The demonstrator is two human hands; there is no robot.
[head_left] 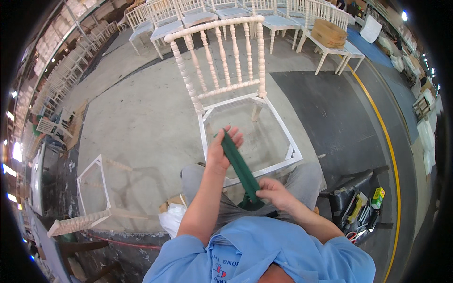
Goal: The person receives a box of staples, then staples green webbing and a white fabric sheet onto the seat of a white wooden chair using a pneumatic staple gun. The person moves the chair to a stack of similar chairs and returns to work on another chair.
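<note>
A dark green strip of what looks like cloth or abrasive sheet [240, 162] is stretched slantwise between my hands, above my lap. My left hand [222, 148] has its upper end between the thumb and loosely curled fingers. Lower down, my right hand [275, 193] pinches the strip between thumb and fingertips. More green material [250, 203] hangs below, near my lap. Directly ahead stands a cream wooden chair [226, 56] with turned spindles. Its white seat frame [278, 113] has no seat panel, and the floor shows through. My hands are over the frame's near side.
Another chair frame [94, 214] lies tipped over at the left. A black tool tray [337, 203] at the right holds scissors, hand tools and a green-yellow box [378, 198]. White plastic [172, 219] lies by my left leg. Rows of chairs [198, 19] and a cardboard box [329, 34] stand farther back.
</note>
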